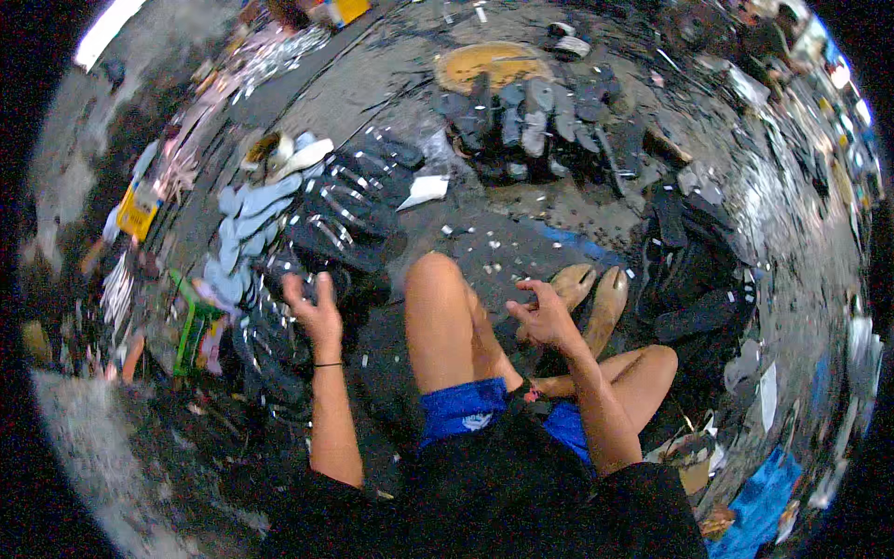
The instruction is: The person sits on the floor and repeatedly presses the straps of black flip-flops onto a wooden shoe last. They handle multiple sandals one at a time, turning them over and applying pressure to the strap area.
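Observation:
My left hand (317,309) is raised at the left with its fingers apart and nothing in them. It is nearest to a pile of glossy black shoe pieces (340,214), beside which lie several light blue-grey sole-shaped pieces (250,224). On the right, my right hand (545,319) hangs over my folded legs, its fingers spread and holding nothing. Just beyond it are two tan, foot-shaped forms (607,303), probably shoe lasts. Whether the right fingertips touch anything is hard to tell, but a gap seems to show.
Dark shoes or soles (535,116) stand in a row farther off, before a round yellowish disc (494,65). Black pieces (694,270) are heaped at the right. A white scrap (425,190), a green box (192,321), a yellow box (138,212) and a blue sheet (765,494) lie around.

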The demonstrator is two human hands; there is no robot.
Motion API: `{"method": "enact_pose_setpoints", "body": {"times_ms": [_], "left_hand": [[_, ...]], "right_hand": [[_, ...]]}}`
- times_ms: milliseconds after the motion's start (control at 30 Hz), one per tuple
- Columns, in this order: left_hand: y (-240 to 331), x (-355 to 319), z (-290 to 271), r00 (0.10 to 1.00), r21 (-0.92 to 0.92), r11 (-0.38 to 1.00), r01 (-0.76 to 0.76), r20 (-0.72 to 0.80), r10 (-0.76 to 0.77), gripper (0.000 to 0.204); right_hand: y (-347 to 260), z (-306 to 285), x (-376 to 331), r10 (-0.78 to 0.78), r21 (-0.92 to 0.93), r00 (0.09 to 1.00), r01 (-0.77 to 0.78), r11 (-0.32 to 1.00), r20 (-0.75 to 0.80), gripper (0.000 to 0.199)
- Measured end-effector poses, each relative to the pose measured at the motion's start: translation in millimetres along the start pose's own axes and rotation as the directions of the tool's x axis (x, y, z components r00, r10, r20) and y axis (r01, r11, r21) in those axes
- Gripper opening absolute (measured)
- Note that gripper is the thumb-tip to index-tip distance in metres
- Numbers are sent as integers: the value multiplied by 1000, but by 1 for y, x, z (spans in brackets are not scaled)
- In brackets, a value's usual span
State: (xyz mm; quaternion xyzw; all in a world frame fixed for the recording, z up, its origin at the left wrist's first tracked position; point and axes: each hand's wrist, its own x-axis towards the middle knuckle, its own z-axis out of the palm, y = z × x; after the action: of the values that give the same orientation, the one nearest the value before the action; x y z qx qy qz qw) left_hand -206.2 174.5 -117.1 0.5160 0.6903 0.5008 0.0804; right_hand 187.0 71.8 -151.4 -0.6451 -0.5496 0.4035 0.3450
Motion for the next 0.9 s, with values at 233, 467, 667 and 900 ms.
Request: {"method": "enact_pose_setpoints", "body": {"times_ms": [233, 467, 667, 900], "left_hand": [[64, -4, 289, 696, -326, 822, 467, 709, -114, 55], [79, 54, 474, 747, -34, 885, 464, 552, -370, 53], [181, -40, 376, 935, -574, 814, 93, 332, 128, 41], [222, -208, 89, 329, -620, 756, -211, 683, 652, 48]], "right_hand": [[17, -4, -26, 150, 123, 989, -148, 981, -7, 47], [24, -37, -141, 570, 548, 820, -499, 672, 48, 45], [12, -53, -127, 437, 224, 842, -382, 897, -315, 35], [-10, -84, -38, 498, 573, 765, -210, 792, -408, 38]]}}
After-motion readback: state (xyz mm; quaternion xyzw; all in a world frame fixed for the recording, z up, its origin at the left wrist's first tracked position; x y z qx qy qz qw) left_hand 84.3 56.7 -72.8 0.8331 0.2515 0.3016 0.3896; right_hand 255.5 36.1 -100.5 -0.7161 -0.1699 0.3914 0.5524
